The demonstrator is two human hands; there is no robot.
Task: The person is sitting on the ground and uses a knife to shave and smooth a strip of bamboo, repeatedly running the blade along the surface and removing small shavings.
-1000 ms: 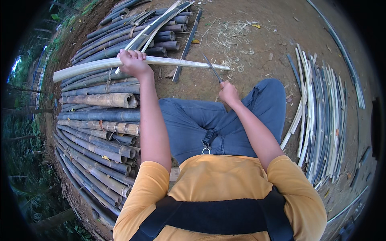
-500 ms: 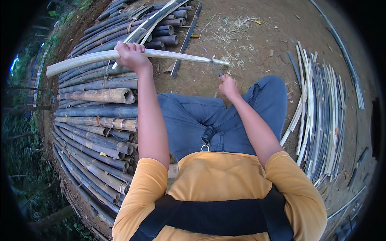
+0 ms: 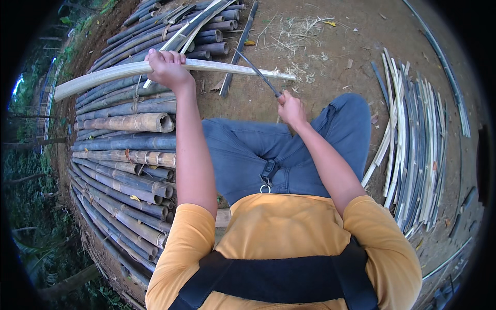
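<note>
My left hand (image 3: 168,68) is closed around a long pale split bamboo strip (image 3: 113,74), which runs crosswise in front of me above my legs. A curl of shaving clings near the strip's right end. In my right hand (image 3: 291,109) I grip the handle of a knife (image 3: 261,76) with a long, narrow dark blade. The blade points up and to the left and crosses the strip, its tip beyond the strip's far edge. Whether blade and strip touch, I cannot tell.
Cut bamboo poles (image 3: 124,142) are stacked along my left, with split lengths (image 3: 199,26) lying on top. A bundle of thin strips (image 3: 413,150) lies on the right. Pale shavings (image 3: 305,39) litter the soil ahead, near a dark bamboo slat (image 3: 240,46).
The knife blade has swung leftward along the strip, away from its right end, and tilts more to the left. My left hand has hardly moved; the strip's left end has shifted slightly left.
</note>
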